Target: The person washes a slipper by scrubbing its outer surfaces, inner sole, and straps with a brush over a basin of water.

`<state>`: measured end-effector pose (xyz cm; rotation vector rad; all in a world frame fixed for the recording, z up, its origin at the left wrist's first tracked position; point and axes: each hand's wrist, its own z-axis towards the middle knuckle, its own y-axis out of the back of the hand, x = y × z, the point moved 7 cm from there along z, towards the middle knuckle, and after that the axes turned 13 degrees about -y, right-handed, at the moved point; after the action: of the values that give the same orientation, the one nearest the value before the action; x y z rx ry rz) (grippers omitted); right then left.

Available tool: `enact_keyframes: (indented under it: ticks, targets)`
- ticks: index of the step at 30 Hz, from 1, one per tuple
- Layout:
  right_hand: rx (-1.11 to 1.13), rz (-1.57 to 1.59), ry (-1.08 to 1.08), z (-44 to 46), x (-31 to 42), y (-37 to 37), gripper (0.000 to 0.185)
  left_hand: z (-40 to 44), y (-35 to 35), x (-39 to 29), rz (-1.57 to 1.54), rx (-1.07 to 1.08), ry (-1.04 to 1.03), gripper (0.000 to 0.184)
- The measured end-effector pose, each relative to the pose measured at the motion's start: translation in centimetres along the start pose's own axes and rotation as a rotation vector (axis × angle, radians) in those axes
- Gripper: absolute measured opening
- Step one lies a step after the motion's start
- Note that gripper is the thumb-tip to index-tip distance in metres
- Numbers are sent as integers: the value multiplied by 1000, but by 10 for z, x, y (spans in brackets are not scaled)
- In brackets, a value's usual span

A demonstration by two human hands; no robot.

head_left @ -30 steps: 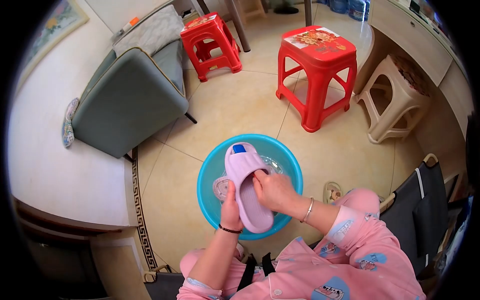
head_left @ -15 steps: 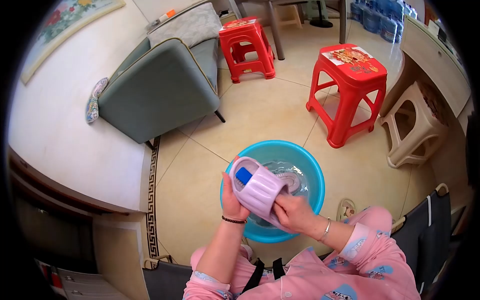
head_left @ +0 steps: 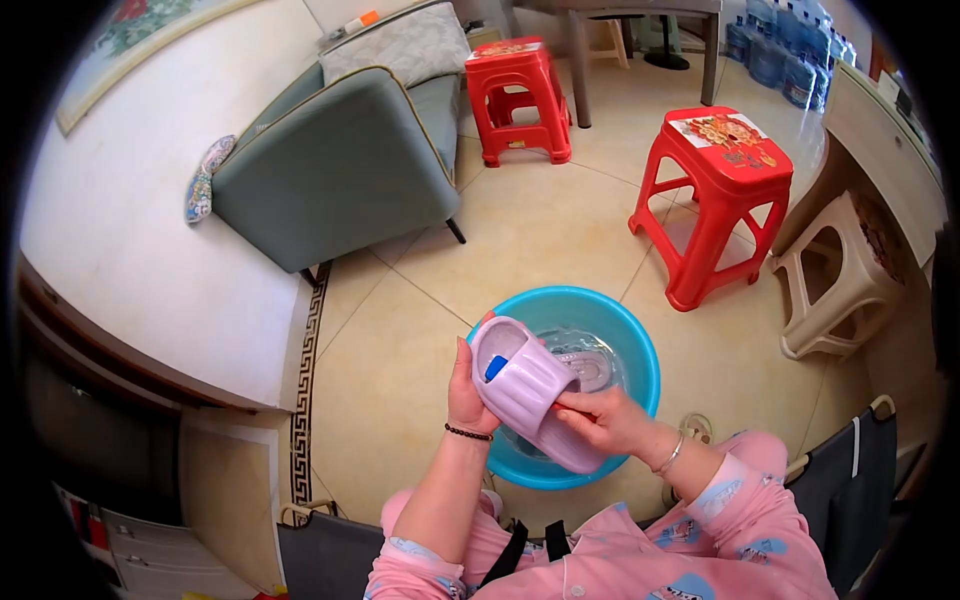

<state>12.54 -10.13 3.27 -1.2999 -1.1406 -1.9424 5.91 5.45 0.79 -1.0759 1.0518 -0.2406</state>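
Observation:
My left hand [head_left: 466, 395] is wrapped round the toe end of a lilac slipper [head_left: 532, 388], tilted above a blue basin [head_left: 645, 345]. A brush [head_left: 496, 368] runs under the slipper's strap; its blue head shows in the toe opening. At the heel side my right hand [head_left: 615, 422] closes on the brush's handle, mostly hidden, with a reddish bit showing by the fingers. In the basin's water lies a second lilac slipper [head_left: 592, 370], partly covered by the held one.
Two red stools [head_left: 715, 190] stand beyond the basin, with a beige stool [head_left: 845, 275] at the right. A grey-green armchair [head_left: 335, 170] is at the left. Water bottles [head_left: 785, 55] stand at the back right. A light slipper [head_left: 697, 428] shows beside my knee.
The brush's blue head has slid back toward the strap, and my right hand has drawn back toward the heel. My left hand keeps its hold; the whole view has shifted slightly.

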Motion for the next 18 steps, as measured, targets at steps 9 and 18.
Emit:
enact_keyframes:
  ticks: [9, 18]
  targets:
    - [-288, 106, -215, -5, -10, -4, 18, -9, -22, 20, -45, -3, -28, 57]
    - [147, 188, -237, -5, -1, -17, 32, 2, -6, -6, -82, 19, -79, 58]
